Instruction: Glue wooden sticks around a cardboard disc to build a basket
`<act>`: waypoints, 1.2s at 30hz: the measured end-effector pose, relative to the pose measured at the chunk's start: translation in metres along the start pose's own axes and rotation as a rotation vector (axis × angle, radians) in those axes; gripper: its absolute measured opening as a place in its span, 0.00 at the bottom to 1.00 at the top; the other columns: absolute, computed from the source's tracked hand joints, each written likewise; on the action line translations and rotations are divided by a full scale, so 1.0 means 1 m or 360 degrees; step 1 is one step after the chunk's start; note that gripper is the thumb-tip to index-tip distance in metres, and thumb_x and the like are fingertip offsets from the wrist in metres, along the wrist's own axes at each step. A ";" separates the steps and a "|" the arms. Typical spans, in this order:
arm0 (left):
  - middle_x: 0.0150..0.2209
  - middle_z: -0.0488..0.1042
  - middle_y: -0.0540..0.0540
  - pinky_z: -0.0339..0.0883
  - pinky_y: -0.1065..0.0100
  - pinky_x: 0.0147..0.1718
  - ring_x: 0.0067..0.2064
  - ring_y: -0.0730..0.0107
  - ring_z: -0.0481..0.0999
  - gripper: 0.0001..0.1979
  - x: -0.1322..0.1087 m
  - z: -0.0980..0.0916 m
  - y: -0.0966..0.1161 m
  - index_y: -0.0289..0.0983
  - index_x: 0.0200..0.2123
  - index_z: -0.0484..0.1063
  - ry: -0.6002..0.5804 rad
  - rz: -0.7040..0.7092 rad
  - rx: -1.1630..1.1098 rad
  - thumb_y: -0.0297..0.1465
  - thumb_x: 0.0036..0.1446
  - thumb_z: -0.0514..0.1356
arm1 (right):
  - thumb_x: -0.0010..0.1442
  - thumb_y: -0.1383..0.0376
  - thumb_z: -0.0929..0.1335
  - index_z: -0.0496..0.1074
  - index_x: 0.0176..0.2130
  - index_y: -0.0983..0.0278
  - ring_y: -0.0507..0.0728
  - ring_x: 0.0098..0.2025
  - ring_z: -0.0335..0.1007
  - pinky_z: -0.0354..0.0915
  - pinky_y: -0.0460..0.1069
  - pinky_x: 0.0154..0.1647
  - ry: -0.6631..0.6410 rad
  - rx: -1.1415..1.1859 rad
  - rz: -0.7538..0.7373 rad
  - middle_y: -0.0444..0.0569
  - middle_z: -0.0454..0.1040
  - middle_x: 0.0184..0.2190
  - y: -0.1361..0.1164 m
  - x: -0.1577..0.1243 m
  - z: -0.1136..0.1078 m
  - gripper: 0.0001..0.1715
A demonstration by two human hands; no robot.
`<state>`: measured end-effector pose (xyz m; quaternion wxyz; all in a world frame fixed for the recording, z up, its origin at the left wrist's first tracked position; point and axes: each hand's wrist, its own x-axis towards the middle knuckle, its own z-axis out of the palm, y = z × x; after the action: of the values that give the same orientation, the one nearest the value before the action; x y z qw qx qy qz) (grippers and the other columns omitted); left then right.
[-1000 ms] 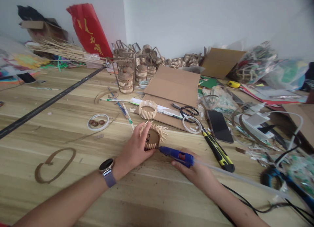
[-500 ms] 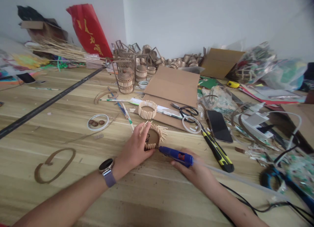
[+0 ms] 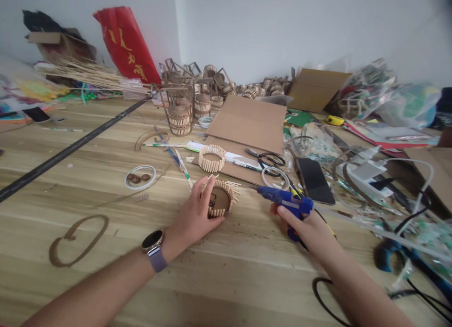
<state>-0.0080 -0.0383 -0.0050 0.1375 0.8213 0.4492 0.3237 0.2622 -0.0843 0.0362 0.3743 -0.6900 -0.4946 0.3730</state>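
A round piece ringed with short wooden sticks (image 3: 221,200) rests on the wooden table, its brown base showing dark marks inside. My left hand (image 3: 198,208), with a watch at the wrist, grips its left side, thumb along the near edge. To the right, my right hand (image 3: 303,225) is wrapped round a blue glue gun (image 3: 286,198), whose tip points left, apart from the ring. Loose sticks (image 3: 235,188) lie at the ring's right. Just behind stands another stick ring (image 3: 212,159).
Cardboard sheets (image 3: 249,122), scissors (image 3: 266,160) and small stick buckets (image 3: 180,117) lie behind. A phone (image 3: 315,181) is at the right, near cables and plastic scraps. On the left are a white ring (image 3: 140,177), a brown strip loop (image 3: 79,240) and a black bar (image 3: 77,145).
My right hand has moved right with the glue gun, drawing its tip away from the stick ring. My left hand stays on the ring.
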 end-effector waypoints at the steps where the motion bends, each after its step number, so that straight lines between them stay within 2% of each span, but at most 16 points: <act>1: 0.64 0.50 0.33 0.57 0.44 0.60 0.66 0.45 0.53 0.54 0.000 0.000 0.000 0.45 0.67 0.33 -0.0003 -0.0001 0.0002 0.28 0.48 0.69 | 0.47 0.43 0.71 0.75 0.33 0.65 0.52 0.21 0.61 0.58 0.47 0.21 -0.0039 0.0145 0.0072 0.42 0.68 0.18 0.002 0.003 -0.001 0.28; 4: 0.64 0.49 0.33 0.57 0.44 0.60 0.66 0.45 0.53 0.55 0.000 0.000 0.001 0.45 0.67 0.32 -0.0017 0.0005 0.0006 0.27 0.48 0.68 | 0.44 0.44 0.73 0.73 0.31 0.66 0.51 0.23 0.63 0.60 0.46 0.24 -0.0159 0.0488 0.0167 0.43 0.70 0.21 0.005 0.011 -0.002 0.28; 6: 0.64 0.49 0.33 0.57 0.43 0.60 0.66 0.44 0.52 0.55 0.000 -0.001 0.001 0.45 0.67 0.31 -0.0026 0.0012 0.0011 0.27 0.48 0.68 | 0.45 0.45 0.73 0.73 0.32 0.65 0.54 0.27 0.68 0.65 0.48 0.29 -0.0150 0.0445 0.0141 0.47 0.74 0.26 0.006 0.015 -0.006 0.27; 9: 0.64 0.49 0.33 0.56 0.41 0.60 0.66 0.43 0.52 0.55 0.000 -0.001 0.001 0.45 0.67 0.31 -0.0041 0.0025 0.0032 0.28 0.49 0.68 | 0.51 0.49 0.69 0.75 0.37 0.65 0.60 0.35 0.73 0.68 0.54 0.37 0.0027 -0.0158 -0.0035 0.53 0.78 0.34 0.006 0.018 -0.017 0.23; 11: 0.63 0.49 0.32 0.55 0.41 0.60 0.66 0.44 0.52 0.55 0.000 -0.001 0.000 0.45 0.67 0.30 -0.0038 0.0035 0.0039 0.28 0.49 0.68 | 0.55 0.53 0.66 0.76 0.40 0.66 0.65 0.39 0.73 0.67 0.58 0.43 0.0234 -0.0739 -0.0293 0.58 0.78 0.38 0.003 0.016 -0.023 0.21; 13: 0.64 0.49 0.33 0.55 0.42 0.60 0.67 0.44 0.51 0.54 -0.001 -0.001 0.000 0.45 0.67 0.31 -0.0040 0.0032 0.0031 0.28 0.49 0.68 | 0.59 0.55 0.64 0.77 0.39 0.67 0.67 0.39 0.72 0.65 0.61 0.44 0.0370 -0.1182 -0.0616 0.60 0.77 0.37 -0.001 0.012 -0.021 0.20; 15: 0.64 0.49 0.34 0.56 0.42 0.60 0.67 0.44 0.51 0.54 -0.001 -0.001 0.000 0.45 0.67 0.31 -0.0038 0.0014 0.0018 0.28 0.49 0.68 | 0.62 0.57 0.62 0.77 0.37 0.65 0.65 0.37 0.71 0.65 0.60 0.43 0.0328 -0.1385 -0.0902 0.57 0.77 0.33 -0.008 0.008 -0.011 0.18; 18: 0.64 0.48 0.34 0.57 0.42 0.60 0.66 0.44 0.52 0.53 0.000 0.000 0.000 0.45 0.67 0.32 -0.0020 0.0005 0.0010 0.29 0.50 0.67 | 0.64 0.61 0.63 0.75 0.39 0.63 0.62 0.39 0.71 0.65 0.56 0.43 -0.0007 -0.1431 -0.1141 0.55 0.77 0.37 -0.019 0.009 0.017 0.14; 20: 0.64 0.49 0.34 0.56 0.42 0.60 0.66 0.44 0.52 0.53 0.000 0.000 0.000 0.45 0.67 0.32 -0.0003 0.0029 0.0009 0.28 0.50 0.67 | 0.63 0.64 0.64 0.75 0.41 0.64 0.61 0.42 0.70 0.65 0.53 0.43 -0.0174 -0.1497 -0.1117 0.55 0.76 0.38 -0.027 0.014 0.038 0.12; 22: 0.63 0.50 0.33 0.56 0.42 0.60 0.66 0.43 0.52 0.53 0.001 0.000 0.000 0.44 0.67 0.32 0.0024 0.0036 0.0015 0.27 0.49 0.67 | 0.63 0.65 0.65 0.75 0.38 0.64 0.60 0.42 0.70 0.63 0.51 0.44 -0.0312 -0.1597 -0.0979 0.54 0.75 0.38 -0.034 0.021 0.056 0.09; 26: 0.62 0.51 0.33 0.57 0.43 0.60 0.66 0.43 0.52 0.51 0.001 0.000 0.000 0.42 0.67 0.35 0.0067 0.0001 0.0028 0.26 0.49 0.65 | 0.64 0.64 0.64 0.74 0.36 0.65 0.57 0.42 0.71 0.62 0.48 0.42 -0.0324 -0.1622 -0.0916 0.54 0.75 0.38 -0.043 0.033 0.078 0.10; 30: 0.62 0.51 0.33 0.58 0.44 0.60 0.65 0.44 0.53 0.50 0.001 0.000 -0.001 0.41 0.67 0.36 0.0069 -0.0011 0.0013 0.26 0.49 0.65 | 0.64 0.69 0.62 0.74 0.33 0.66 0.58 0.40 0.72 0.62 0.48 0.40 -0.0307 -0.1667 -0.0841 0.55 0.75 0.35 -0.047 0.031 0.080 0.13; 36: 0.62 0.50 0.34 0.58 0.42 0.59 0.66 0.44 0.52 0.50 0.001 -0.001 0.000 0.43 0.67 0.34 0.0017 -0.0011 0.0003 0.26 0.50 0.64 | 0.56 0.74 0.62 0.74 0.30 0.68 0.59 0.33 0.74 0.62 0.49 0.33 -0.0322 -0.1721 -0.0682 0.59 0.77 0.31 -0.049 0.020 0.070 0.11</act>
<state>-0.0082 -0.0376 -0.0034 0.1356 0.8181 0.4531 0.3272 0.1851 -0.0436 0.0462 -0.0126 -0.6285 -0.7762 0.0479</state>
